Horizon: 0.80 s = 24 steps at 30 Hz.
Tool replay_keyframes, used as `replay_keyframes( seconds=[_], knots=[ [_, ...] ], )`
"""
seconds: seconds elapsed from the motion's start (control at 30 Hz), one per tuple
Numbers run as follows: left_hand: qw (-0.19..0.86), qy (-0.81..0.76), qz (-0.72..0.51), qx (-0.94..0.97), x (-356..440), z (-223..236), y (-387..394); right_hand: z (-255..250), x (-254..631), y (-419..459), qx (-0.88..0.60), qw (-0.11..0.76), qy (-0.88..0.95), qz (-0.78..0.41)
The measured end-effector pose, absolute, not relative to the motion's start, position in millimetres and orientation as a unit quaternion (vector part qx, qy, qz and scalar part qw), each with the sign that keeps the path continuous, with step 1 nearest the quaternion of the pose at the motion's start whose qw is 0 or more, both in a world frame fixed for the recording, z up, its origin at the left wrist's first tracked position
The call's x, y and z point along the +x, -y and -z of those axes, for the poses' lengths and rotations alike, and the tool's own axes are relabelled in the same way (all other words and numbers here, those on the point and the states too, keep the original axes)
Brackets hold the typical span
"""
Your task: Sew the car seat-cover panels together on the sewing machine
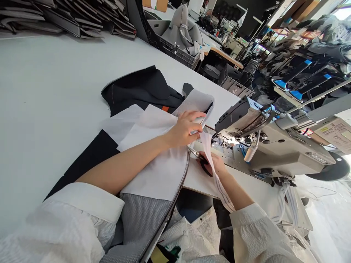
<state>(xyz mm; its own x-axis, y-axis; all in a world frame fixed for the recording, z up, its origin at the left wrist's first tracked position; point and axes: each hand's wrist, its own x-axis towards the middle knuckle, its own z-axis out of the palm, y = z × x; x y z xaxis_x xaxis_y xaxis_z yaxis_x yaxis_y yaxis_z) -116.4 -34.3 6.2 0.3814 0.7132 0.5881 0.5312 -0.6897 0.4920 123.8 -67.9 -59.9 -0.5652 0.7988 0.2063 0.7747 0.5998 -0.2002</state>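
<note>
My left hand [183, 130] rests on the edge of a grey and white fabric piece [159, 179], its fingers closed on the top of a white fabric strip [207, 146]. From there the strip hangs down across my right hand and forearm. My right hand [216, 164] grips scissors [204, 164] with black handles, their metal blades pointing at the fabric edge just below my left fingers. Part of the right hand is hidden behind the strip and handles. A dark fabric part [137, 87] with a small orange tag lies beyond the left hand.
A sewing machine [285, 146] stands right of my hands, its lit needle area close by. Stacked dark panels [68, 18] lie at the table's [41, 91] far left. Crates [178, 54] with grey parts stand behind the table. White strips [292, 204] hang below the machine.
</note>
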Motion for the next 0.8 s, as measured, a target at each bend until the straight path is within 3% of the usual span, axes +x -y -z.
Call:
replay_keyframes(
  seconds=[0.23, 0.33, 0.43, 0.53, 0.6, 0.8],
  knots=[
    [0.191, -0.475, -0.288, 0.809, -128.4, -4.8, 25.0, 52.6, 256.6, 113.6, -0.566, 0.141, 0.812, -0.009],
    [0.145, -0.518, -0.278, 0.796, -127.1, 0.4, 20.5, 55.0, 328.1, 128.1, -0.607, 0.111, 0.787, -0.004],
    [0.038, -0.572, -0.249, 0.781, -124.6, 2.8, 27.2, 52.4, 363.0, 138.5, -0.596, 0.055, 0.796, 0.088],
    [-0.052, -0.607, -0.169, 0.775, -124.1, 4.6, 51.0, 42.8, 341.8, 138.9, -0.581, 0.042, 0.793, 0.177],
    [-0.051, -0.632, -0.103, 0.766, -125.1, 7.8, 70.3, 37.4, 299.8, 128.7, -0.514, 0.079, 0.842, 0.145],
    [0.178, -0.629, -0.065, 0.754, -160.9, 8.4, 76.1, 46.9, 126.9, 74.7, -0.176, 0.225, 0.958, -0.034]
  ],
)
